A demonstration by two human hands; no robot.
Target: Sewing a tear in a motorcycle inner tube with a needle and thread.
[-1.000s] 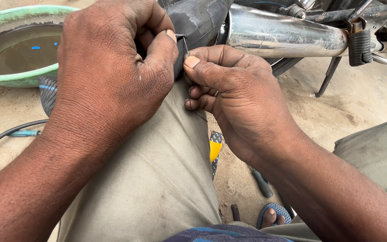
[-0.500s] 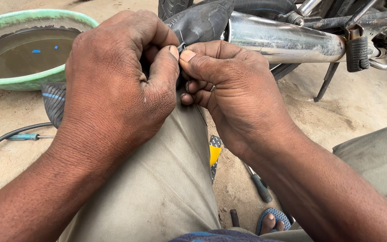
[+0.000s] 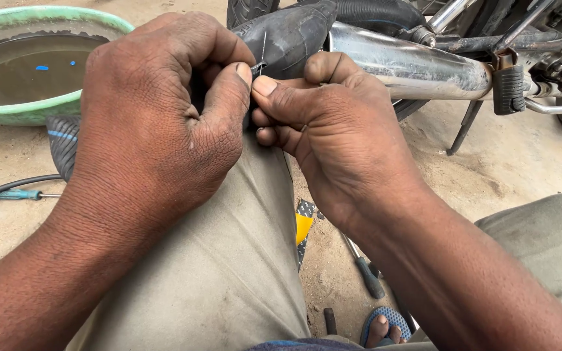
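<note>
Rubber is the thing between your hands: a black inner tube [image 3: 291, 39], matte and a little dusty, bulges up over your knee, just in front of the chrome exhaust pipe [image 3: 411, 65]. Most of the tube is hidden behind your left hand [image 3: 157, 123] and your right hand [image 3: 333, 130], so its full shape cannot be seen. Your left hand is curled into a tight fist, with the thumb pressed forward. Your right hand is also closed, its thumb meeting the left thumb. Between the two thumb tips, a small dark piece [image 3: 258, 66] sticks out, right against the tube. It is too small and too covered to tell what it is, or whether it belongs to the tube. The fingers of both hands are pinching at that spot.

Your leg in smooth khaki trousers [image 3: 229, 260] lies under the hands. On the left, a green round basin [image 3: 40, 110] with muddy water stands on the sandy ground, cut off by the frame edge. Beside it, a ribbed black tyre piece [image 3: 63, 140] shows only partly behind your left wrist. A thin tool with a blue handle [image 3: 17, 194] lies on the sand. Lower down, a screwdriver [image 3: 362, 266] and a yellow scrap [image 3: 303, 227] are half hidden by your leg. A blue sandal [image 3: 385, 325] with toes shows at the bottom edge.
</note>
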